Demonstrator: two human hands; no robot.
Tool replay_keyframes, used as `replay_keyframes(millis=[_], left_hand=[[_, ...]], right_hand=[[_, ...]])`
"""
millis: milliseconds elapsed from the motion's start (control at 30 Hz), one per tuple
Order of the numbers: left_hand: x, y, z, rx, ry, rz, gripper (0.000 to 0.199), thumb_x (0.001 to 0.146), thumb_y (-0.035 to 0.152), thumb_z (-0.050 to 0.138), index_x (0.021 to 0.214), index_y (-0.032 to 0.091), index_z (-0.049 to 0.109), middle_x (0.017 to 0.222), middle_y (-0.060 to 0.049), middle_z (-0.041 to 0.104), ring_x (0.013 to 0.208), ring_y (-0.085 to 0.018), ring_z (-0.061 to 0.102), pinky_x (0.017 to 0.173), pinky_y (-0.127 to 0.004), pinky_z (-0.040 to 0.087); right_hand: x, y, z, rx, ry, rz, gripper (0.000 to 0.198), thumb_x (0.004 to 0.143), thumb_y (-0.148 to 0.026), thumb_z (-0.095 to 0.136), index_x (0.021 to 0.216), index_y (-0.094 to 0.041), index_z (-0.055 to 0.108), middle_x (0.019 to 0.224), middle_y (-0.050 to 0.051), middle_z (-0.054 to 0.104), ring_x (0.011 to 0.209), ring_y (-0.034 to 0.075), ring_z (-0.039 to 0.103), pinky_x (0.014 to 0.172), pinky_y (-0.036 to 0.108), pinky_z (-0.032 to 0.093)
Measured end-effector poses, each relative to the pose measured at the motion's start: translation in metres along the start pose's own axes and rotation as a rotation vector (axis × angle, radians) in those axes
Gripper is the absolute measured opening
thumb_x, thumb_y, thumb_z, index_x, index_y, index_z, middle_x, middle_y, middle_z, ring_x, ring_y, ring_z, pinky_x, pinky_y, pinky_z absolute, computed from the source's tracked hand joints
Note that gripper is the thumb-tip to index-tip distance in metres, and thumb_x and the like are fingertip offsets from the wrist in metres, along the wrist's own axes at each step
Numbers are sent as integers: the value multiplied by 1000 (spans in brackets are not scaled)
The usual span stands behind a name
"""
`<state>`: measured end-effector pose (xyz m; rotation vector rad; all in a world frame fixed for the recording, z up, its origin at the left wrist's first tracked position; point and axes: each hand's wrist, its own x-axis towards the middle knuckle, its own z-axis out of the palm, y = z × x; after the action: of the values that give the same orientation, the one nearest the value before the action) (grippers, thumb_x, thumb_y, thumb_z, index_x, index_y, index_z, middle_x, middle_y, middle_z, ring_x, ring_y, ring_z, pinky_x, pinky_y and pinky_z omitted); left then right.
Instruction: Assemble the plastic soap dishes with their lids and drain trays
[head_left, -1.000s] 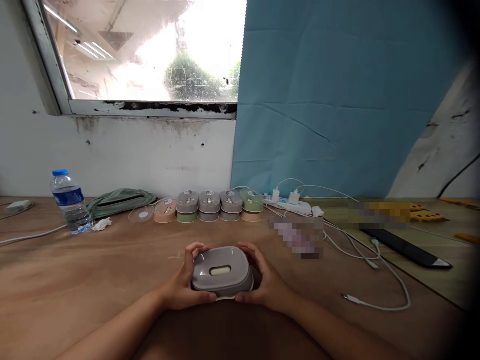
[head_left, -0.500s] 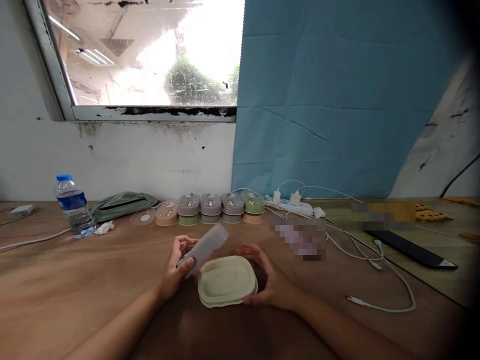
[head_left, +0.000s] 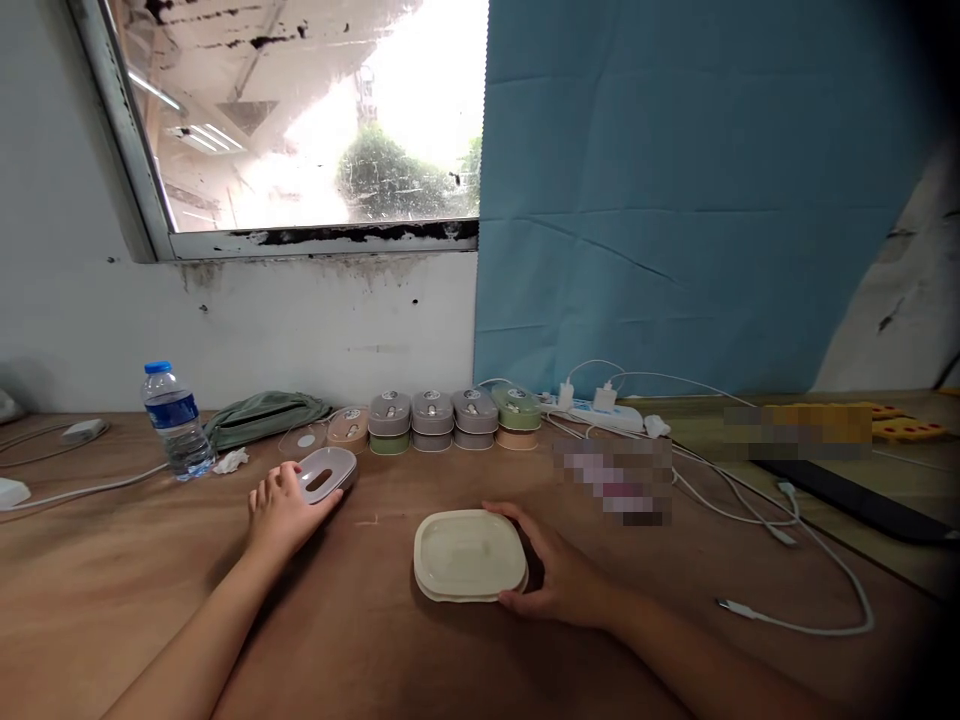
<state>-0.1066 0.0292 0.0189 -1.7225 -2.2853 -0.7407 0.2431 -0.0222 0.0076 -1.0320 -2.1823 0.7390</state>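
Observation:
A pale mauve plastic lid (head_left: 343,464) with an oval slot in it sits at the table surface, left of centre. My left hand (head_left: 281,512) grips it from the left, thumb on the near edge, with some fingers hidden behind it. In front of me is a cream rounded-rectangular plastic box (head_left: 469,555), flat on the table with its recessed top facing up. My right hand (head_left: 559,572) spans its right end, thumb at the near corner and fingers at the far corner.
Stacked small grey, green and peach boxes (head_left: 433,412) line the wall. Left of them are a green pouch (head_left: 266,420), a crumpled tissue (head_left: 230,461) and a water bottle (head_left: 176,425). A power strip (head_left: 626,419) and white cables (head_left: 810,630) occupy the right, near a blurred-out item (head_left: 619,480).
My left hand has carried the mauve lid left and away from me, down to the table. My right hand has closed in on the cream box's right end. The view has shifted slightly.

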Motion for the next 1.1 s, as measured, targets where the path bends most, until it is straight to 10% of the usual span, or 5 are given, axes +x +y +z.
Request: replay_keyframes(millis=[733,1100], left_hand=[[20,-32,-18,297,-285,-298,87,59,66,42,117,2,37,114,-28,45,105,-38,44,85,-40,30],[22,-36,-24,229,-203,-261,81,62,65,39,118,7,37,116,-22,44,105,-39,44,86,-43,31]], right_hand=[[1,-3,-3,-85,-7,-41,75,58,-32,70,122,-22,33,127,9,38,116,27,38,97,40,33],[2,-7,-4,-97,-20,-6,74,57,-31,69,122,-22,34,127,9,39,115,27,39,96,39,33]])
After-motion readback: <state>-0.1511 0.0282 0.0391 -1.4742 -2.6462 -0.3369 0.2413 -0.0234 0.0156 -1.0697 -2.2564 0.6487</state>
